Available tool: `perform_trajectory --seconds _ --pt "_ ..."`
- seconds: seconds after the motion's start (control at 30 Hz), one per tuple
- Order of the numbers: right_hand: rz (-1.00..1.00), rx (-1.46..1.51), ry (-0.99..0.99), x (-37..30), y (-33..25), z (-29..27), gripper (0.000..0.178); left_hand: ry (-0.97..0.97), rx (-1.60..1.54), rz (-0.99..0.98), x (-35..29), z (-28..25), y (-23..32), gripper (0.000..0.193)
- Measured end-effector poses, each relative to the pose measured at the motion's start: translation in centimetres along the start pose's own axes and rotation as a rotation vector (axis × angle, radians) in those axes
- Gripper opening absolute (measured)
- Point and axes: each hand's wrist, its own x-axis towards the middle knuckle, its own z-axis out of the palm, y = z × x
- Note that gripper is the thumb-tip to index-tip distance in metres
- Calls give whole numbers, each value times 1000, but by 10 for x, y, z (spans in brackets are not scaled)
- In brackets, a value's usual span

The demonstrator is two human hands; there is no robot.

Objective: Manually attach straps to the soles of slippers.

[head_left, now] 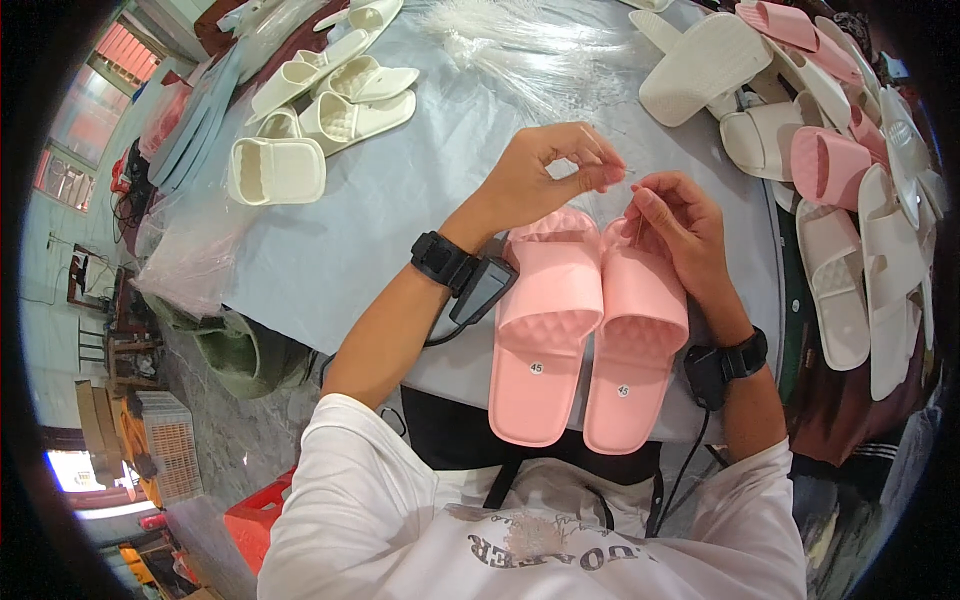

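Note:
A pair of pink slippers lies side by side at the table's near edge, the left slipper (545, 330) and the right slipper (635, 350), with their toes pointing away from me. Above the toes, my left hand (535, 180) is closed in a pinch on a thin clear plastic strand (628, 172). Close by on its right, my right hand (690, 225) is closed too, thumb against forefinger, over the right slipper's toe. The strand seems to run between both hands, though its ends are too fine to make out.
A heap of clear plastic strands (520, 45) lies at the far side of the grey-covered table (400, 260). Several cream slippers (280, 170) sit at the far left. White and pink slippers (830, 165) pile up along the right. A green bag-like thing (240, 355) is below the table's left edge.

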Motion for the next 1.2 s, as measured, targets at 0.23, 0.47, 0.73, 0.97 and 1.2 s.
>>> perform_trajectory --seconds 0.23,0.47,0.73,0.97,1.2 --pt "44 4 -44 0 -4 -4 13 -2 -203 -174 0 4 4 24" --pt "17 -114 21 1 1 -2 14 -130 -146 -218 -2 5 4 20" --pt "80 -79 -41 1 -3 -5 17 -153 -110 -187 0 2 -1 20" --pt "112 -152 -69 0 -5 -4 15 -115 -152 -261 -2 2 2 15" --pt "122 -139 -50 -1 -6 -7 13 -148 -33 -226 -2 -1 1 14"
